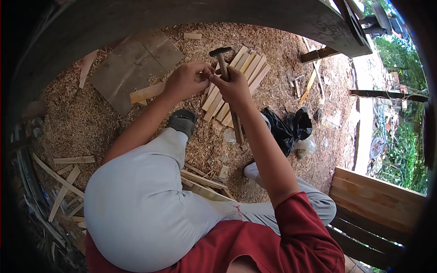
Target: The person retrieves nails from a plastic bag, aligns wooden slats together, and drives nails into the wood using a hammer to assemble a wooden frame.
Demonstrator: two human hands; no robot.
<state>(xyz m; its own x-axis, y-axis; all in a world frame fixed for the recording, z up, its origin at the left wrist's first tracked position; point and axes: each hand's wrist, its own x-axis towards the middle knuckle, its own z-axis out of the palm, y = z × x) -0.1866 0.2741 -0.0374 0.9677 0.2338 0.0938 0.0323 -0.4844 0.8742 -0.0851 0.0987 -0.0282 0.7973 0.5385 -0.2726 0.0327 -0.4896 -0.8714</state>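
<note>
My right hand is wrapped around the wooden handle of a hammer. The dark hammer head points away from me, and the handle's end sticks out below my hand. Close beside it, my left hand has its fingers curled in a pinch, the tips meeting my right thumb. Whatever sits between those fingertips is too small to make out. Beneath both hands lies a row of light wooden slats, side by side on the shavings. A short board rests under my left wrist.
Wood shavings cover the ground. A flat grey panel lies at left, with a black plastic bag at right. Wood scraps are piled at lower left. A large beam crosses the top, and planks stand at lower right.
</note>
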